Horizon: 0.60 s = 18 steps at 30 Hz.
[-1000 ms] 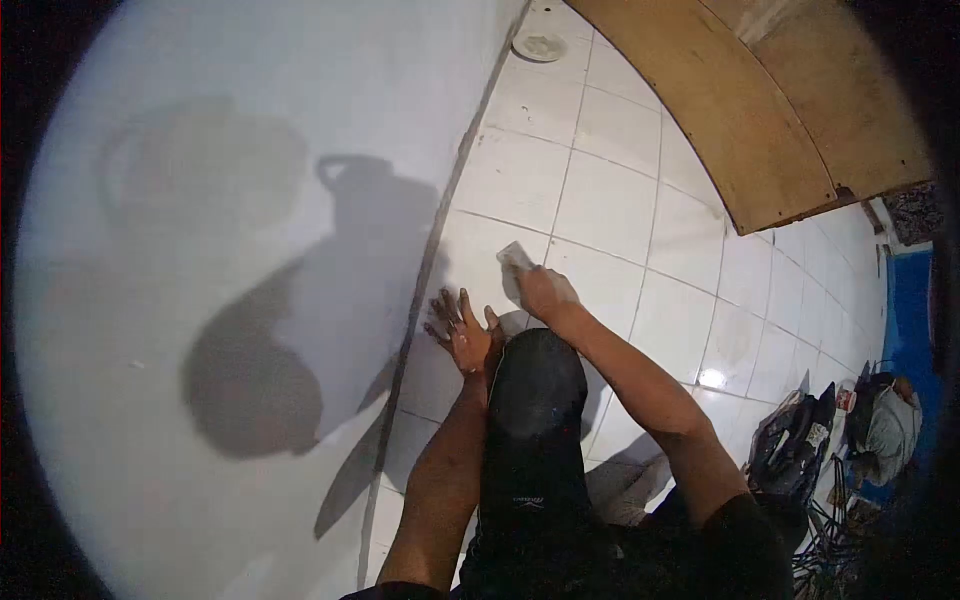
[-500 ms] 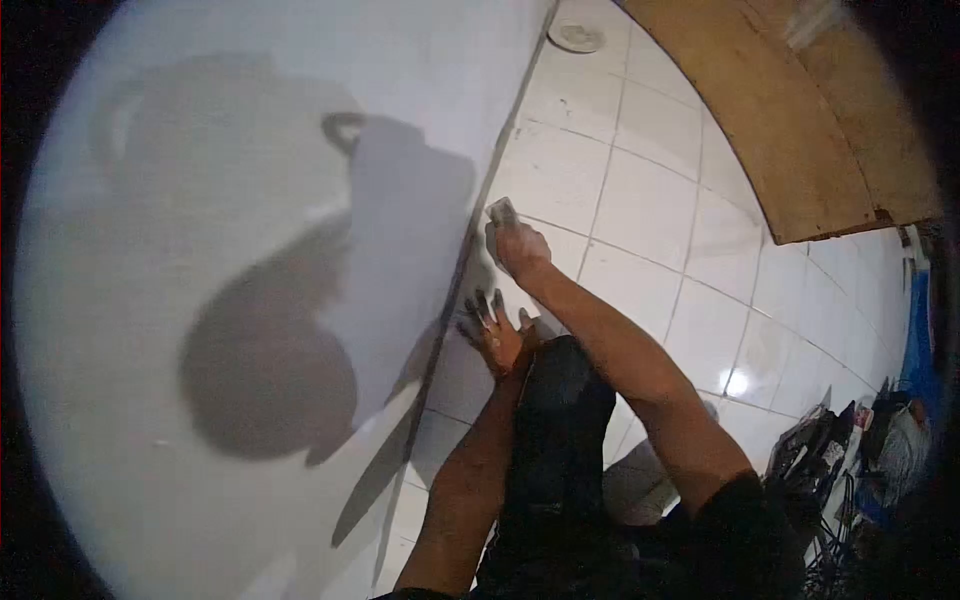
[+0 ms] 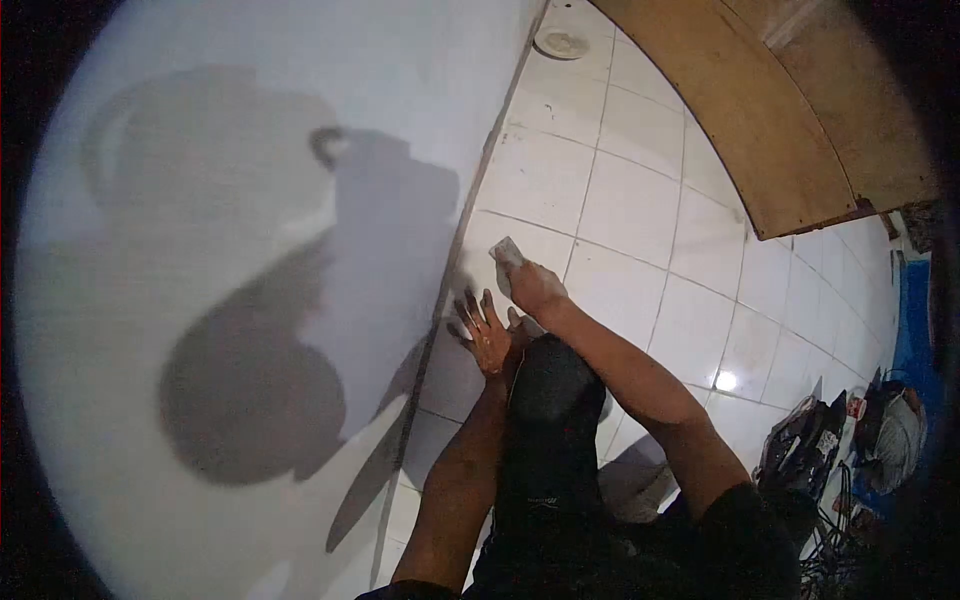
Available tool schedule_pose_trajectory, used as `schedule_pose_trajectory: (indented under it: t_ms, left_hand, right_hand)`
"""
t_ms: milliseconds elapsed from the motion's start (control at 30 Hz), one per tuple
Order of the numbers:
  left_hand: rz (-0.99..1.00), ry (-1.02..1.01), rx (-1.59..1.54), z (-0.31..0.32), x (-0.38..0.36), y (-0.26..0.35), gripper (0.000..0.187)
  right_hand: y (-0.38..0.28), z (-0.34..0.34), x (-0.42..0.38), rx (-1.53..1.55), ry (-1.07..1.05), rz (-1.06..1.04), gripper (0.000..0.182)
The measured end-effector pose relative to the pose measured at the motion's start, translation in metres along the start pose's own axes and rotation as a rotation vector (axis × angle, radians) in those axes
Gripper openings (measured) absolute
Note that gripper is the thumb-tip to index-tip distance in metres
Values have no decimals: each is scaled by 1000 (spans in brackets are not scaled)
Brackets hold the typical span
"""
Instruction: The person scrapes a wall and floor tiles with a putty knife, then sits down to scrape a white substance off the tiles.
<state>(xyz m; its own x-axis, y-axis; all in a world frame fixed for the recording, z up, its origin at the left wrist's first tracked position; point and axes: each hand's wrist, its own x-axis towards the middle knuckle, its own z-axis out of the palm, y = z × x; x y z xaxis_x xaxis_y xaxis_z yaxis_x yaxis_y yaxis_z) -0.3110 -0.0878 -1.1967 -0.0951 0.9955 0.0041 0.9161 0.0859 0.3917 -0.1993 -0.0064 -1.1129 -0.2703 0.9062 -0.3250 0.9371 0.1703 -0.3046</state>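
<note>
My right hand (image 3: 537,288) is closed around a small, flat greyish piece (image 3: 507,248), its squared end sticking out beyond the fingers; I cannot tell exactly what it is. This hand is over the white floor tiles (image 3: 532,225), a short way from the base of the wall. Nearer to me, my left hand (image 3: 488,340) is spread with its fingers apart at the foot of the wall, holding nothing. Its fingertips look dark and smudged. My knee (image 3: 552,375), in dark trousers, is right beside the left wrist.
A pale wall (image 3: 400,60) rises on the left, carrying large shadows. A round whitish dish (image 3: 562,43) sits on the floor near the wall. Brown wooden boards (image 3: 735,100) curve across the upper right. Dark bags (image 3: 800,440) and cables (image 3: 835,540) lie at the lower right.
My right hand has drawn back toward me and slightly away from the wall, still gripping the greyish piece. The left hand stays spread in about the same place. The view has shifted slightly.
</note>
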Motion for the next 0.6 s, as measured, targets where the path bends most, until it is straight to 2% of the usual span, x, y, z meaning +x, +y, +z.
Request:
schedule_pose_trajectory:
  t_ms: [33,133,200,267,333,433,533,600]
  left_hand:
    - [-83,31,19,-4,-10,10,54]
    - [-44,113,78,15,-8,-1,53]
    - [-100,3,142,11,-8,3,60]
    - [-83,19,208,10,-8,2,67]
    - [4,160,268,18,-11,-5,72]
    - [-77,28,152,23,-11,-7,62]
    - [-140,-57,-113,23,-12,-10,66]
    - [-50,-53,46,32,-11,-22,68]
  right_hand:
    - [0,0,-5,42,-49,49,57]
    - [12,21,-6,182,-72,110,62]
    - [7,4,-14,169,-134,92,62]
    - [2,-4,-17,127,-100,70,59]
    - [1,-3,-19,136,-65,68,57]
    - [-5,-13,-19,127,-83,105,34]
    - [-3,-1,-10,327,-6,145,27]
    - [-2,7,1,258,-48,87,30]
